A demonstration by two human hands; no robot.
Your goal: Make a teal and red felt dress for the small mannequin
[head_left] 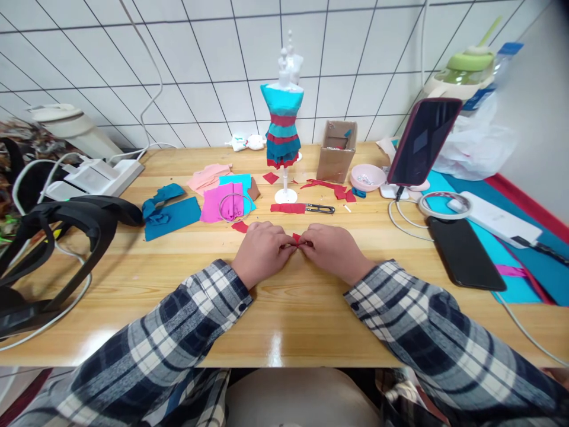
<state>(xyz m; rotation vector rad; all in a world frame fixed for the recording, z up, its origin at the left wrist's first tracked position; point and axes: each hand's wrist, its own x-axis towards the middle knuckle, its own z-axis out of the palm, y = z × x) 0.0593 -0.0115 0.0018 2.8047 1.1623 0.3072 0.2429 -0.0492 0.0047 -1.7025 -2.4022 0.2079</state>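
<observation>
My left hand (265, 250) and my right hand (331, 250) meet over the middle of the table, fingertips pinched together. Between them is a small piece of red fabric (296, 237), mostly covered by my fingers. Just beyond lies a pair of thread snips (320, 209), its left end over a strip of red cloth (288, 208). Further back stands a small white dress form (285, 196), dressed in bands of turquoise, red and dark teal fabric (283, 127). A red scrap (240, 227) lies beside my left hand.
Pink and magenta cloth (217, 203), with a ring on it, and teal cloth (173, 218) lie left. Behind are a cardboard box (336, 155) and pink bowl (368, 177). Phones (464, 252), cables and a power bank (498, 218) occupy the right; a black headset (57, 255) sits left.
</observation>
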